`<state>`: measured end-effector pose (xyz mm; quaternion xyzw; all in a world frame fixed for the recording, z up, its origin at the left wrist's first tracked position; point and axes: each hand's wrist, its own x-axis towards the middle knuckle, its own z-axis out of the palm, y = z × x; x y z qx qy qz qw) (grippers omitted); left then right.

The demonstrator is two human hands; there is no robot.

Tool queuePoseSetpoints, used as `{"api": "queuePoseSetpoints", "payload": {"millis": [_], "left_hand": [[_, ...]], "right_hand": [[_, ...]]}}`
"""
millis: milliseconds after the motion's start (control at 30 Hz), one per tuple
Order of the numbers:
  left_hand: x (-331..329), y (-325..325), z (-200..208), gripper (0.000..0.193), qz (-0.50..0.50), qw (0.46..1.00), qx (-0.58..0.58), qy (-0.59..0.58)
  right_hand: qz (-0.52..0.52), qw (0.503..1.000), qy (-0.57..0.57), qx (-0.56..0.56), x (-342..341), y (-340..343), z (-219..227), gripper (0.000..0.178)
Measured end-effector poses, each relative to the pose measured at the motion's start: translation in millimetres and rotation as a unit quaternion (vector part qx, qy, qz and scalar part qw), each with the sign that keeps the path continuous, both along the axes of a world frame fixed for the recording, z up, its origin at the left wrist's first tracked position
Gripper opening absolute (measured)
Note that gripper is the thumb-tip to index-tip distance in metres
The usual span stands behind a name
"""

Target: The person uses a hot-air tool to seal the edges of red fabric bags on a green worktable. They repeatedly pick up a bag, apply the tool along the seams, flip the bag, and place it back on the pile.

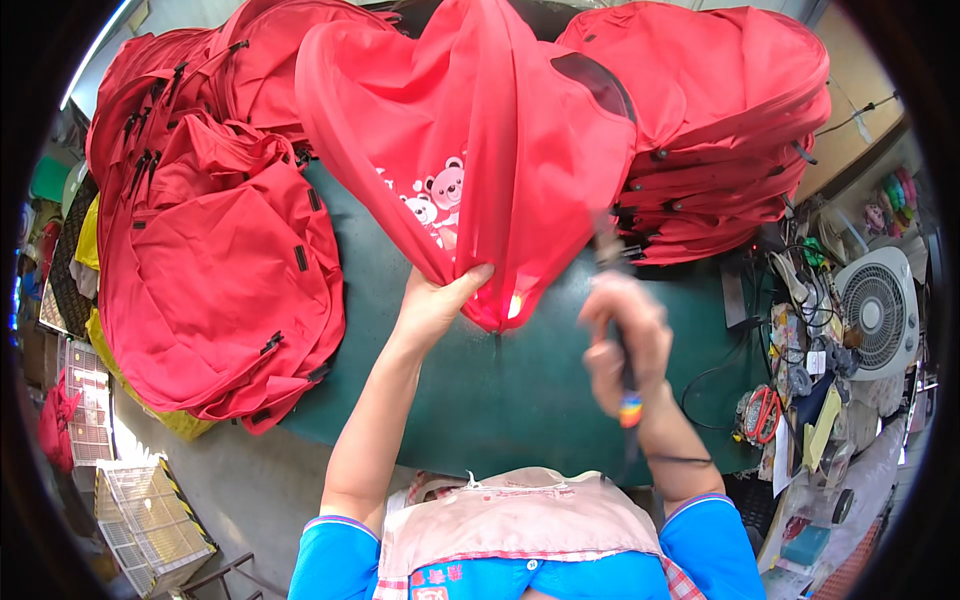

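A red fabric bag cover (560, 160) printed with white and pink bears hangs in front of me, its lower corner pointing toward me. My left hand (437, 305) pinches that corner between thumb and fingers, with a bright spot on the cloth beside the thumb. To the right, apart from the cloth, my right hand (640, 325) is wrapped round a corded hand tool (629, 408). It has a dark handle with a rainbow-coloured band, and its narrow tip points away from me. Motion blurs the hand and tool, so the tool's exact kind is unclear.
Red backpacks (225, 270) lie piled at the left, and another red stack (725, 120) stands at the far right. All rest on a dark green table (450, 410). Beyond its right side are a white fan (878, 312), cables and red-handled scissors (765, 415). A wire crate (150, 520) stands at lower left.
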<state>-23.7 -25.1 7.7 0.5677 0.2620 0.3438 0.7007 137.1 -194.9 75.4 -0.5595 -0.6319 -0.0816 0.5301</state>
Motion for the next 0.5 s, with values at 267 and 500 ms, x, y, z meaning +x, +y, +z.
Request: {"api": "queuePoseSetpoints", "payload": {"millis": [267, 500], "left_hand": [[9, -9, -2, 0.042, 0.023, 0.998, 0.038, -0.054], [8, -16, -2, 0.035, 0.024, 0.998, 0.038, -0.045]], "right_hand": [[0.038, 0.993, 0.029, -0.107, -57, -15, -15, 0.026], [0.038, 0.995, 0.017, -0.092, -53, 3, -13, 0.023]]}}
